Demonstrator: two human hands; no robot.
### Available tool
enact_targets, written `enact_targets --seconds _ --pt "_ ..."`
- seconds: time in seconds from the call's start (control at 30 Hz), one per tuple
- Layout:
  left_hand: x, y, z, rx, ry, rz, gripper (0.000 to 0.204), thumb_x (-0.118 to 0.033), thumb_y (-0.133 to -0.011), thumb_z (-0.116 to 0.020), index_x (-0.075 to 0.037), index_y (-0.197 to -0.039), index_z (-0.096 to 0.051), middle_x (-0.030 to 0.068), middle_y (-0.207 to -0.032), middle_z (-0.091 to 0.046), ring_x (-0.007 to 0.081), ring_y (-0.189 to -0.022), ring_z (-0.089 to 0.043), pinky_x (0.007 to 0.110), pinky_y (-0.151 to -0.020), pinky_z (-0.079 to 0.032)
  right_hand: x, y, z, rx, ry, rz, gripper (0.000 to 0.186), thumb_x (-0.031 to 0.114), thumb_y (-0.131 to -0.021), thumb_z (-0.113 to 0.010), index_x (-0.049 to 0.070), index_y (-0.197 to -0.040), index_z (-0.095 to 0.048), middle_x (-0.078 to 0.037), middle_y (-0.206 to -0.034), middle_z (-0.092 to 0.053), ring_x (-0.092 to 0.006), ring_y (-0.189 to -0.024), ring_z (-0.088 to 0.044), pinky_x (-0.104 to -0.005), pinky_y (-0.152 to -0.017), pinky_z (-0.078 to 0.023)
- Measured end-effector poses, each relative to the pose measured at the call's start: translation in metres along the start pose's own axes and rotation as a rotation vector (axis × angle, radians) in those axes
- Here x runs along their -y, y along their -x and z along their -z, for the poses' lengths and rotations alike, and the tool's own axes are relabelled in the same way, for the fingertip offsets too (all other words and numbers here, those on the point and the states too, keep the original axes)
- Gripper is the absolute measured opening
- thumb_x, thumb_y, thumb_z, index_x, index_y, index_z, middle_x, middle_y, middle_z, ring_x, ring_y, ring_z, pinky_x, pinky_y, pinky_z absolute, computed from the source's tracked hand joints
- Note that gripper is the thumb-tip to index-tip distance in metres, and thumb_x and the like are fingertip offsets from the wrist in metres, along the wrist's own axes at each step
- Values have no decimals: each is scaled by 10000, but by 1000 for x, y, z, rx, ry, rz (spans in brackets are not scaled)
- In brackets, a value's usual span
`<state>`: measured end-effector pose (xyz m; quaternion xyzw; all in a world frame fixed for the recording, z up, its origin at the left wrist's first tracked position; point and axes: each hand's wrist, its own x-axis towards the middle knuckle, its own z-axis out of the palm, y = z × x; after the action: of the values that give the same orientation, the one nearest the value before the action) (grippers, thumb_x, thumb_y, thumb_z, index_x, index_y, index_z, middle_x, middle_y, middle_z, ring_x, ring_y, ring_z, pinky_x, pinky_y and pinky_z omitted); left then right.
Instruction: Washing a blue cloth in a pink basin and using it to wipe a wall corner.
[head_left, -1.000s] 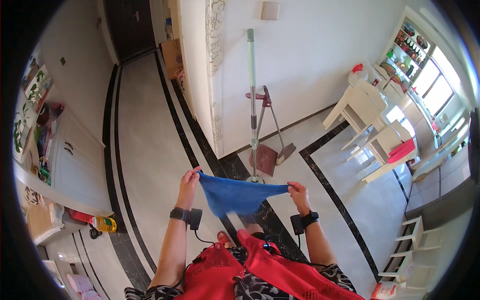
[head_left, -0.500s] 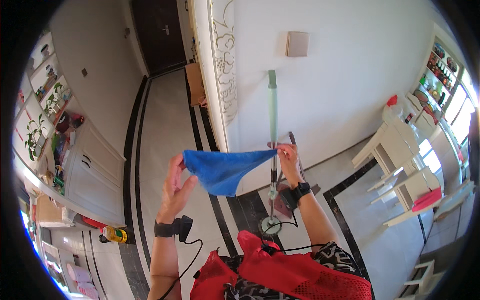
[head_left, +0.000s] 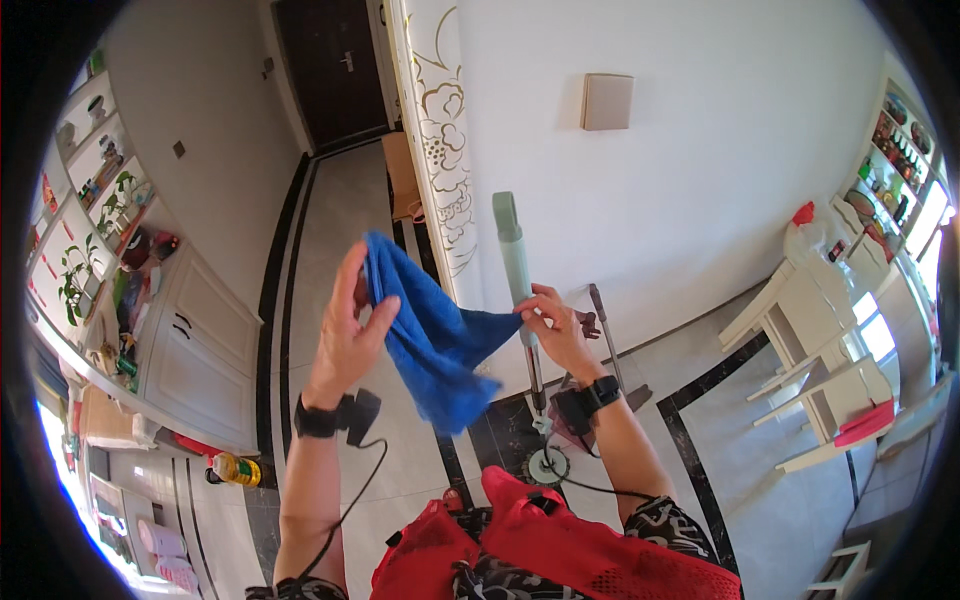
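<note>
A blue cloth hangs in loose folds between my two hands. My left hand grips its upper left edge between thumb and fingers. Its opposite corner is pinched in the fingertips of my right hand. Right beside those fingers stands a mop with a light green handle, leaning a little toward me. Whether my right hand also touches the handle I cannot tell. The round mop head is on the floor below.
Behind the mop, a broom or dustpan with a thin grey handle leans near the white wall. White chairs stand right. Cabinets line the left, with a bottle of yellow liquid by them. A corridor leads to a dark door.
The cloth has gone from stretched taut to sagging, its left edge raised by my left hand. My right hand has shifted slightly left and down. The mop handle's top has tipped left and toward me.
</note>
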<state>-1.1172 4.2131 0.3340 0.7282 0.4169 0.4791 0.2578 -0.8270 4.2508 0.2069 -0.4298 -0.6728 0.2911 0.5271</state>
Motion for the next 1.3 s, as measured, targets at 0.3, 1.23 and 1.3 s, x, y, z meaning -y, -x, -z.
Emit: enact_targets --seconds 0.3,1.23,1.3 --pt "-93 -74 24 152 433 -493 602 16 -909 -478 -102 -1447 -236 219 -1170 -576 275 -1082 -589 377 -891 -533 50 60 8 59 26 70 106 62 -905 -533 22 -986 -588 -152 -1152 -573 -242 -992 -577 -328 -848 -441" --pt "-63 -29 -121 708 689 -266 593 -330 -934 -545 -54 -1400 -305 140 -1387 -411 230 -1272 -414 391 -1053 -332 27 126 9 -522 -434 -255 226 256 -1017 -384 63 -1076 -486 -19 -893 -577 -82 -753 -572 -232 -672 -506" --pt "-80 -23 -117 749 688 -246 689 -212 -877 -652 -67 -1434 -272 152 -1351 -451 225 -1260 -433 386 -1061 -335 45 125 10 -505 -277 -227 223 252 -1018 -381 63 -1064 -489 -8 -861 -554 -74 -709 -538 -221 -636 -477"
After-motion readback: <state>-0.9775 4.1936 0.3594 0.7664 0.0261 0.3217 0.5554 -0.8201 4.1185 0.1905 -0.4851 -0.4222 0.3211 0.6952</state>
